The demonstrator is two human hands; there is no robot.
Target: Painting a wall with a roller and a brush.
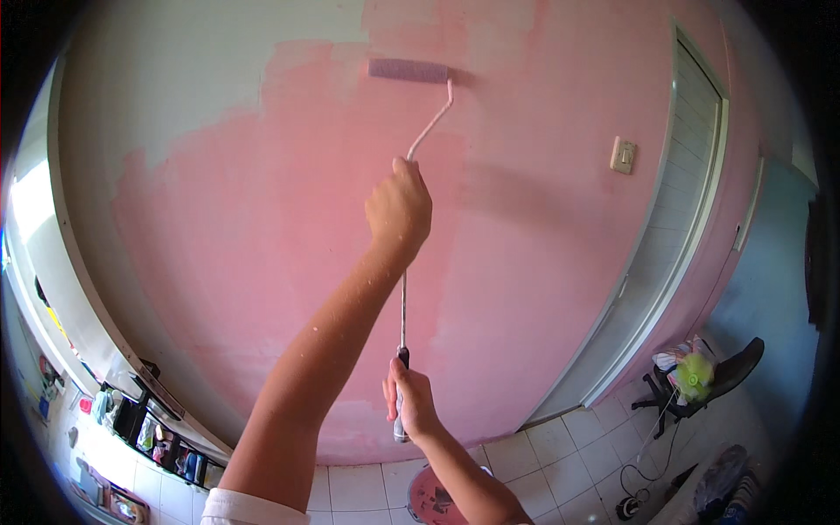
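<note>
Paint roller (408, 71): at the far end of its long rod, close against the wall (184, 79); contact cannot be confirmed from this angle. Sleeve lies nearly level, mauve-pink. Left hand (401, 206) — closed around the rod, on the stretch nearer the sleeve. Right hand (411, 401) — wrapped around the handle (401, 424) at the near end. Light specks on the left forearm.

Wall: pink paint (324, 219) covers the middle and right, with a ragged, patchy edge; pale grey surface shows at far left.

Right of the roller: a light switch (623, 156), then a pale door (669, 201) standing in its frame. Near right, on the tiled floor (354, 488), a dark chair (739, 366) with a green fan (694, 376) at its seat. Near the right forearm, partly hidden by it: a reddish tub (426, 492). Near left: a black rack (131, 418) holding assorted small items.
</note>
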